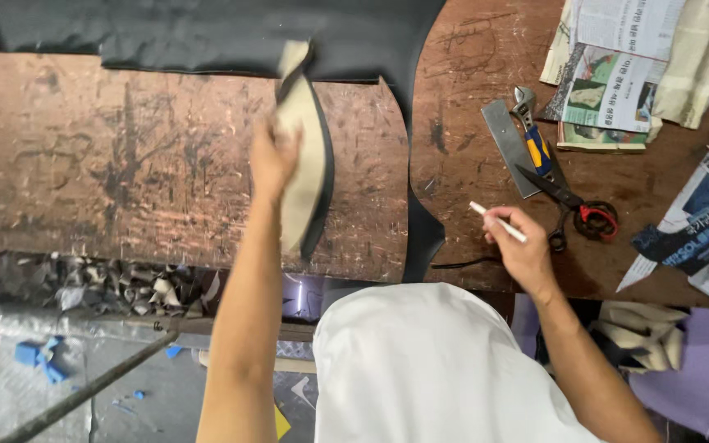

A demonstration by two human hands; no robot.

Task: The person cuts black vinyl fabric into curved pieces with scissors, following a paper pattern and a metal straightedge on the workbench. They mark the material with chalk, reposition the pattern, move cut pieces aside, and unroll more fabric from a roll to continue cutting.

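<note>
My left hand (pixel 271 154) holds up a curved cut piece of material (pixel 307 156), beige on one face and black on the other, above a scratched brown work table (pixel 108 172). My right hand (pixel 519 244) grips a thin white marking pencil (pixel 498 221) over the table's right part. A large black sheet (pixel 207 33) lies across the table's far side, and a strip of it runs down toward me past the cut piece.
Scissors with red-wrapped handles (pixel 576 209), an adjustable wrench with a blue and yellow grip (pixel 532 135) and a grey metal plate (pixel 509 146) lie right of my right hand. Newspapers (pixel 625 74) cover the far right. Offcuts (pixel 125 287) litter the floor at left.
</note>
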